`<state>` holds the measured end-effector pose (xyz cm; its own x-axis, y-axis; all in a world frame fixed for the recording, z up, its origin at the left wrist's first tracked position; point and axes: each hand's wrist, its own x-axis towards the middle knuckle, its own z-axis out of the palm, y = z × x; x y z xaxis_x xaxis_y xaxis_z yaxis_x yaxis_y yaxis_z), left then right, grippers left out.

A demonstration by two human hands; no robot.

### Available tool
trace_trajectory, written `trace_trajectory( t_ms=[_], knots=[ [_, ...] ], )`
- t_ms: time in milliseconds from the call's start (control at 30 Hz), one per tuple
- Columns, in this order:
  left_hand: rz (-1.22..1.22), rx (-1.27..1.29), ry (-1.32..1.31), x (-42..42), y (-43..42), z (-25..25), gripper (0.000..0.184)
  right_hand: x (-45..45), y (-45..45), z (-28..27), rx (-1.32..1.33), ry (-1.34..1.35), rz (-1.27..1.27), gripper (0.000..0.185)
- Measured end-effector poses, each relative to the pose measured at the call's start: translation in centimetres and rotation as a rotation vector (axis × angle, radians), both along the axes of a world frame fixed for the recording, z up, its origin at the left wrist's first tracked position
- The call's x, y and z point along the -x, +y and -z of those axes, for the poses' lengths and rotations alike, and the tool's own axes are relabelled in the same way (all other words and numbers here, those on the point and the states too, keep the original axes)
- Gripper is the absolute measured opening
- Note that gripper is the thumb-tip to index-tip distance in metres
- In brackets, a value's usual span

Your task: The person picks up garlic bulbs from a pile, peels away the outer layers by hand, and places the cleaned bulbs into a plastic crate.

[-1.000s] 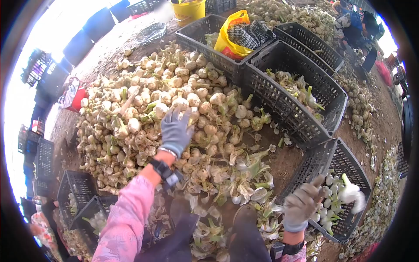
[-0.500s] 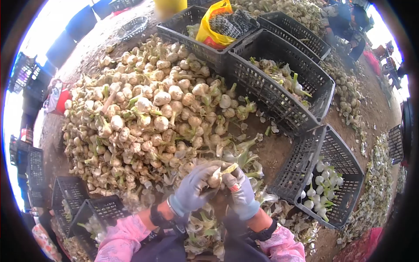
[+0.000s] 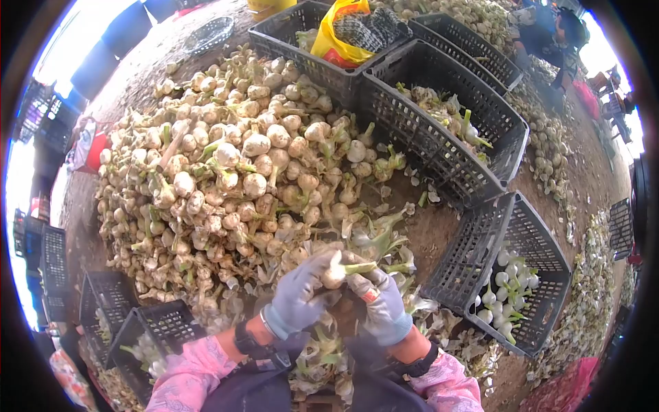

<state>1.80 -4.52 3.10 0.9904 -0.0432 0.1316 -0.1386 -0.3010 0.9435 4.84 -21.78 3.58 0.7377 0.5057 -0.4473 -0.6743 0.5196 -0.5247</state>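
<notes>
A garlic bulb with a short green stem is between my two gloved hands, above a litter of peeled skins. My left hand is closed around the bulb's left side. With thumb and fingers my right hand pinches at the stem on the right; an orange-red patch shows on that glove. A loose piece of skin stands up from the top of the bulb. Just beyond my hands lies a large heap of unpeeled garlic. Loose skins also lie below, between my legs.
At right, a tilted black crate holds white peeled bulbs. Behind it stands a larger crate with trimmings, and another with a yellow bag. More crates stand at lower left. A person sits at upper right.
The bulb has turned so its stem points right, and it looks whiter, with skin pulled up. My right hand has shifted slightly right and down. The view has tilted a little.
</notes>
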Motion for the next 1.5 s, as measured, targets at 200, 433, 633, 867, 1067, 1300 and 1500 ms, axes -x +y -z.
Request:
trace_trajectory(
  t_ms=[200,433,633,867,1067,1300,1500],
  knots=[
    [-0.004,-0.051,-0.113,-0.1,-0.1,-0.5,0.068,0.1,0.8,-0.3,0.104,-0.068,0.052,0.039],
    [-0.031,0.017,-0.098,-0.1,-0.4,-0.6,0.059,0.0,0.5,0.5,0.516,-0.397,0.041,0.017],
    [0.016,1.055,0.677,-0.1,0.2,-0.9,0.050,0.1,0.4,1.1,0.648,-0.540,0.097,0.017],
    [-0.152,0.501,0.279,0.6,-1.0,0.8,0.051,0.3,0.7,1.8,0.776,-0.701,0.139,0.016],
    [-0.019,1.141,0.655,0.8,0.7,0.3,0.054,-1.0,-0.7,4.3,0.421,-0.426,0.331,0.014],
    [0.050,1.248,0.587,1.5,2.3,1.8,0.053,-2.6,-6.0,7.9,0.728,-0.464,-0.211,0.043],
    [-0.022,0.959,0.531,0.8,1.3,0.9,0.036,-0.8,-0.8,-0.6,0.304,-0.378,-0.163,0.024]
  ],
)
